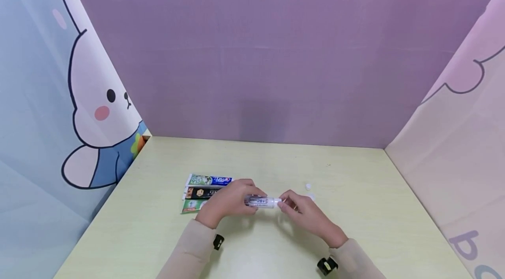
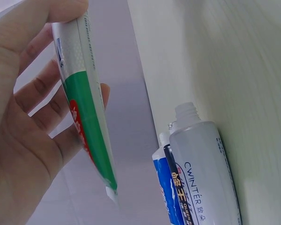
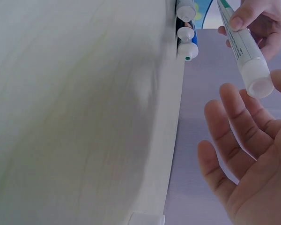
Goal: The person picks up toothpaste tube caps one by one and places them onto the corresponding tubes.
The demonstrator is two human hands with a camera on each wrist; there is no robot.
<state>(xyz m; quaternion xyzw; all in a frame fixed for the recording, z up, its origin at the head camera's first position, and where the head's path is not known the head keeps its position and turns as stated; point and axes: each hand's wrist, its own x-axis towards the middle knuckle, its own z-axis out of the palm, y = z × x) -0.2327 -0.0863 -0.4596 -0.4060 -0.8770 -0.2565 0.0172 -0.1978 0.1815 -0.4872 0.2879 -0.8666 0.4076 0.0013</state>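
My left hand (image 1: 233, 199) grips a white toothpaste tube (image 1: 261, 202), which lies sideways over the table in the head view. Its green and red rear part (image 2: 86, 122) shows in the left wrist view. At the tube's right end, my right hand (image 1: 309, 215) has thumb and forefinger at the white cap (image 3: 260, 87); the other fingers are loosely spread. Left of and partly behind my left hand lie three more toothpaste tubes side by side: a green and blue one (image 1: 209, 180), a black one (image 1: 199, 193) and a green and white one (image 1: 191, 205). The CWINTER tube (image 2: 201, 164) shows a bare threaded nozzle.
Two small white caps lie on the table beyond my right hand, the farther cap (image 1: 308, 187) in plain sight, the nearer cap (image 1: 311, 196) partly hidden. A purple partition (image 1: 276, 73) stands along the back edge of the pale table (image 1: 355, 173), with printed cloths at both sides.
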